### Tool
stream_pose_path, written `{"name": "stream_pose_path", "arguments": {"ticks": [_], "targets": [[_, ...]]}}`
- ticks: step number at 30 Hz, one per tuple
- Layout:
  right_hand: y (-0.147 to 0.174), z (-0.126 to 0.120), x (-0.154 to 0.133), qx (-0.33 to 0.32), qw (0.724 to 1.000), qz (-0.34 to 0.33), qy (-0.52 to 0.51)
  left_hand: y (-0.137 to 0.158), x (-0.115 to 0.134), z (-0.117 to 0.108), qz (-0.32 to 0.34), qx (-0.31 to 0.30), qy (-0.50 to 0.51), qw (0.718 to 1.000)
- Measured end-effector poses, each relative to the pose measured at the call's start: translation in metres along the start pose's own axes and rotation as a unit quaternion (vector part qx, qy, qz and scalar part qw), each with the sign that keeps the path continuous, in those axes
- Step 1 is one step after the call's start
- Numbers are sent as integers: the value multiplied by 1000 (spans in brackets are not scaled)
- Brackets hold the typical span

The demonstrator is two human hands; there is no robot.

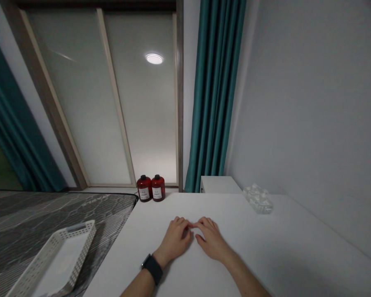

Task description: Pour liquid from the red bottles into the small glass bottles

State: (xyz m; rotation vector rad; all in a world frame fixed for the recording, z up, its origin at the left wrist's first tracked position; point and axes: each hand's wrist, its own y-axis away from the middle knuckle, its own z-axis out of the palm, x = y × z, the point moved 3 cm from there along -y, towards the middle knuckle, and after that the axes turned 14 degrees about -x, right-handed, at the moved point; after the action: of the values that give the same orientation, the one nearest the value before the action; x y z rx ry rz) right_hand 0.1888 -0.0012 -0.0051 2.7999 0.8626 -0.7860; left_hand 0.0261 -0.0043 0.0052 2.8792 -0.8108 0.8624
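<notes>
Both of my hands rest on the white table in the middle of the view. My left hand, with a dark watch on its wrist, lies palm down with loosely bent fingers and nothing in it. Opposite it, my right hand also lies palm down, thumb apart from the fingers, holding nothing. The index fingertips of the two hands meet or nearly meet. Beyond them, at the table's far left corner, stand two dark red bottles with black caps and white labels.
A clear plastic pack sits at the table's far right, near the wall. Left of the table, a white perforated basket lies on a grey patterned surface. Behind are a white cabinet, a teal curtain and frosted sliding doors.
</notes>
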Motion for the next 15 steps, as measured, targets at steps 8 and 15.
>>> {"name": "stream_pose_path", "arguments": {"ticks": [8,15], "targets": [[0,1,-1,-8,1000,7,17,1,2,-2,-4,-15,-10,1000],[1,0,0,-11,1000,2,20,3,3,-2,0,-27,-12,1000]]}}
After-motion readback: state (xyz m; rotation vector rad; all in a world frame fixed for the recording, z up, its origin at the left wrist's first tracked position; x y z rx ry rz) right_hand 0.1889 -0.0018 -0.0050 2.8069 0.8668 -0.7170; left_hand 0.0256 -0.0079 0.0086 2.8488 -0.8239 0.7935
